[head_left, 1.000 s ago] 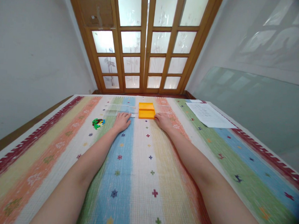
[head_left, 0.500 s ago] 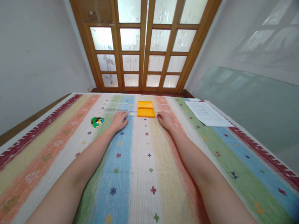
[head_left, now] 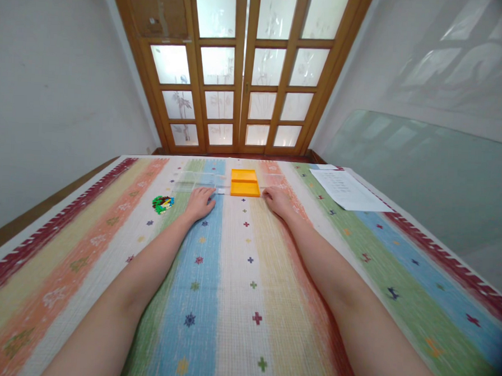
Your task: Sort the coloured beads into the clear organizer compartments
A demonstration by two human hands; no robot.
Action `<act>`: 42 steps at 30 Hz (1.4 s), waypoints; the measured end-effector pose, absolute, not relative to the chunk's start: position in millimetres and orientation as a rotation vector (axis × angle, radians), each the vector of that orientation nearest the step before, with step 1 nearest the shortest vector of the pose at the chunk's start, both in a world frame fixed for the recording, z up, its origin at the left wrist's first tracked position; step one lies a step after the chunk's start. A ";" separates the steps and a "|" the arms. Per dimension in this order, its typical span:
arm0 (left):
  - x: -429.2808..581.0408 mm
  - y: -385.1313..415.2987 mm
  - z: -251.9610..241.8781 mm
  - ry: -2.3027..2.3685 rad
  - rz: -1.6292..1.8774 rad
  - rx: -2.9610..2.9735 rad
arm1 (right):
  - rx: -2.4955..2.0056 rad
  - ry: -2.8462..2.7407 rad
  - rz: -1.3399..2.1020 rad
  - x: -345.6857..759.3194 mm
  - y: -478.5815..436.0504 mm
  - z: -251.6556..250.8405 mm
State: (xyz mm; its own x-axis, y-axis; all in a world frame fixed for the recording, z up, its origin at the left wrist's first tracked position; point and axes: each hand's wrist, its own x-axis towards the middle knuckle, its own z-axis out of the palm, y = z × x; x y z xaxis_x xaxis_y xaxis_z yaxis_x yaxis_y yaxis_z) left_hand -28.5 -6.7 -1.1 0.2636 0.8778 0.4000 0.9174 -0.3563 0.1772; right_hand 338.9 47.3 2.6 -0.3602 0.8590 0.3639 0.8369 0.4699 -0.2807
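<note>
A shallow orange-yellow box [head_left: 245, 188] with two compartments lies on the cloth between my hands. To its left, my left hand [head_left: 201, 202] rests palm down on the striped tablecloth [head_left: 238, 277], fingers loosely stretched and thumb apart; it holds nothing. My right hand [head_left: 277, 200] rests just beyond the box's right side, its fingers curled in, and nothing shows in them. Left of my left hand lies a small heap of toy bricks [head_left: 162, 204], mostly green with some brown, yellow, white and blue.
Clear plastic sheeting [head_left: 192, 180] lies flat behind my left hand. Printed paper [head_left: 347, 190] lies at the back right. The table's far edge faces wooden glass doors [head_left: 243, 86]. A glass panel [head_left: 424, 169] leans against the right wall.
</note>
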 end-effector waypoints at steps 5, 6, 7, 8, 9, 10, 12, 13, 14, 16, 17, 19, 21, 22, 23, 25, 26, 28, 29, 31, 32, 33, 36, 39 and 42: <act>-28.8 -6.4 -0.6 -1.727 -0.679 -2.437 | -1.395 -2.268 0.071 339.6 48.9 0.1; -29.1 -6.3 -0.7 -1.727 -0.679 -2.436 | -1.396 -2.264 0.071 339.5 49.3 -0.4; -29.3 -6.3 -0.9 -1.729 -0.679 -2.434 | -1.401 -2.258 0.072 339.2 49.7 -0.8; -29.5 -6.3 -1.0 -1.730 -0.677 -2.433 | -1.411 -2.251 0.073 338.8 50.0 -1.1; -29.6 -6.3 -1.1 -1.730 -0.675 -2.432 | -1.424 -2.246 0.072 338.2 50.1 -1.2; -29.4 -6.4 -1.1 -1.727 -0.673 -2.434 | -1.440 -2.242 0.071 337.5 50.2 -1.1; -28.5 -6.9 -0.6 -1.722 -0.668 -2.442 | -1.466 -2.239 0.064 336.1 49.7 -0.3; -27.8 -7.4 0.0 -1.727 -0.667 -2.440 | -1.475 -2.241 0.061 335.5 49.2 0.3; -27.2 -7.9 0.8 -1.743 -0.670 -2.425 | -1.478 -2.243 0.060 335.1 48.6 1.0; -26.9 -9.0 3.1 -1.813 -0.694 -2.343 | -1.470 -2.245 0.067 334.5 47.3 2.5; -27.6 -9.5 4.4 -1.860 -0.717 -2.277 | -1.462 -2.246 0.073 334.4 46.6 3.3; -31.7 -9.7 6.9 -1.954 -0.780 -2.122 | -1.446 -2.248 0.087 334.1 45.7 4.7; -39.1 -8.9 8.5 -2.042 -0.833 -1.977 | -1.444 -2.251 0.095 333.9 45.1 5.9; -43.6 -8.2 8.8 -2.086 -0.850 -1.916 | -1.449 -2.249 0.094 333.8 44.8 6.3; -48.3 -7.4 8.7 -2.131 -0.859 -1.864 | -1.456 -2.246 0.091 333.7 44.6 6.6; -56.8 -5.6 7.9 -2.213 -0.864 -1.795 | -1.462 -2.247 0.086 333.7 44.0 6.9; -60.3 -4.9 7.4 -2.244 -0.866 -1.777 | -1.460 -2.252 0.086 333.8 43.7 6.8; -65.0 -3.8 6.5 -2.276 -0.879 -1.775 | -1.447 -2.262 0.082 333.9 43.0 6.6; -66.4 -3.4 6.3 -2.282 -0.891 -1.788 | -1.439 -2.267 0.080 333.9 42.7 6.5; -67.9 -3.0 6.5 -2.292 -0.920 -1.815 | -1.428 -2.271 0.073 333.7 42.3 6.6; -68.3 -2.8 6.8 -2.300 -0.934 -1.823 | -1.423 -2.276 0.071 333.6 42.2 6.8; -68.7 -2.5 7.0 -2.308 -0.947 -1.829 | -1.419 -2.279 0.071 333.3 42.1 7.1; -70.0 -1.2 6.7 -2.301 -0.966 -1.865 | -1.404 -2.281 0.077 332.8 41.8 7.8; -71.7 0.9 5.0 -2.276 -0.966 -1.906 | -1.406 -2.272 0.088 332.9 41.8 7.4; -73.8 3.4 3.0 -2.273 -0.966 -1.904 | -1.413 -2.273 0.089 333.6 42.3 6.1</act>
State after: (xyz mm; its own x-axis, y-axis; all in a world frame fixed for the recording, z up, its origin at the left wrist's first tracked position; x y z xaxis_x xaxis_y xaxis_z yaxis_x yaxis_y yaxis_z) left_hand -73.8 3.4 3.0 -0.2543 0.8828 0.3951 0.8970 0.0626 0.4375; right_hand 333.6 42.3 6.1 -0.3670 0.8632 0.3466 0.8337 0.4705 -0.2891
